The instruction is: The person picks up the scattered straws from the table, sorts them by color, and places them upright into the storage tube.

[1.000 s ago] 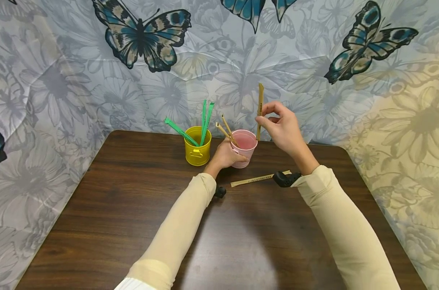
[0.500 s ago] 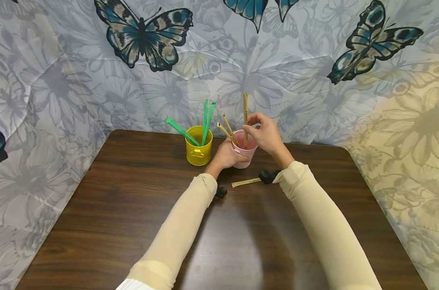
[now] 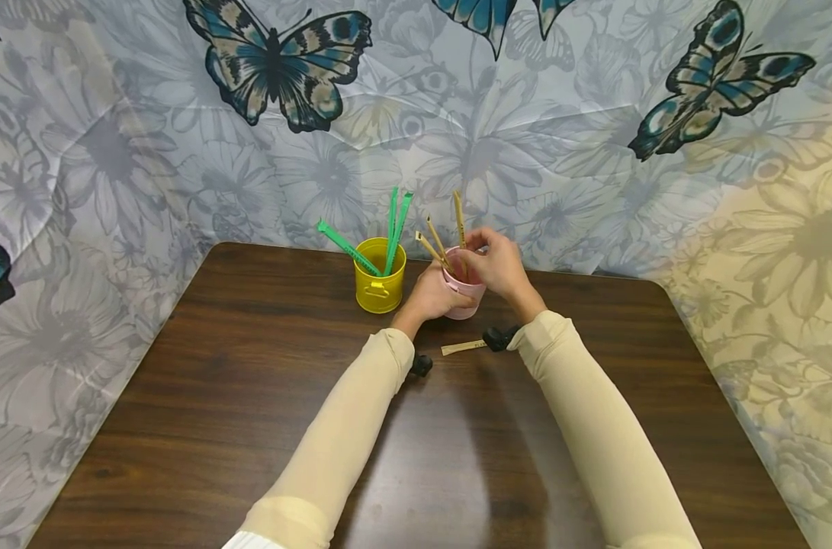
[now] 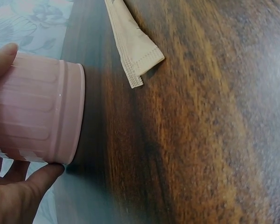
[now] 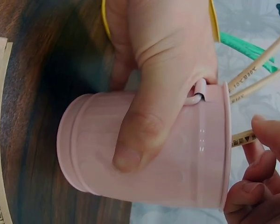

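Observation:
My left hand grips a small pink metal bucket near the table's back edge, thumb across its wall in the right wrist view. Between thumb and fingertips, my right hand pinches a paper-wrapped straw with dark print. Its lower end is inside the bucket, and those fingertips are right at the rim. Two more brown-wrapped straws lean in the bucket toward the left. One further wrapped straw lies flat on the wood in front, partly hidden in the head view by the right wrist's black camera.
A yellow bucket stands just left of the pink one, holding several green-wrapped straws. The dark wooden table ends at a cloth printed with butterflies and flowers.
My right hand has moved left and down, bringing the upright straw from beside the pink bucket into it. My left hand keeps its grip on the bucket.

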`<state>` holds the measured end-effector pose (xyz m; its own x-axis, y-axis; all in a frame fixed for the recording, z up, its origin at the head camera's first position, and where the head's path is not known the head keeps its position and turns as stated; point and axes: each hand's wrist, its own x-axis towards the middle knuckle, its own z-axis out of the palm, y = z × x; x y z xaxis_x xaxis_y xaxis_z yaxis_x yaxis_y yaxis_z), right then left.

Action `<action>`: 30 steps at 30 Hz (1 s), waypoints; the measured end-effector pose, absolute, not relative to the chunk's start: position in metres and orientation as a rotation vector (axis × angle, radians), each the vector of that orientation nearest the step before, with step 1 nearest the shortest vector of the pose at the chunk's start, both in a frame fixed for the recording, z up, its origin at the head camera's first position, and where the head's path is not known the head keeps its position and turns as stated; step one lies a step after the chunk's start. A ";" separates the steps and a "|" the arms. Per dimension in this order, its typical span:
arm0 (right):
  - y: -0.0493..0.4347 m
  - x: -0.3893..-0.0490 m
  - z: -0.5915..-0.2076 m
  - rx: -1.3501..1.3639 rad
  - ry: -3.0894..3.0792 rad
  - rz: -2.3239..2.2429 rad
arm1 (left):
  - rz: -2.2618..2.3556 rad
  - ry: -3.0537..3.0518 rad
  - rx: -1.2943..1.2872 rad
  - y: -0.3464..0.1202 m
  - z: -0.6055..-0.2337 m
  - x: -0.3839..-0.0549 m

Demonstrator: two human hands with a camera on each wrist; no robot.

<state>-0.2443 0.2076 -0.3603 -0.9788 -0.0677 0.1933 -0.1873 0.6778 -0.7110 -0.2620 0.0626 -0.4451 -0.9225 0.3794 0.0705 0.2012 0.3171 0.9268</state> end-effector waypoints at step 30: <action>0.256 -0.165 -0.408 0.401 -2.752 0.993 | 1.708 2.425 0.599 0.063 -0.446 -0.262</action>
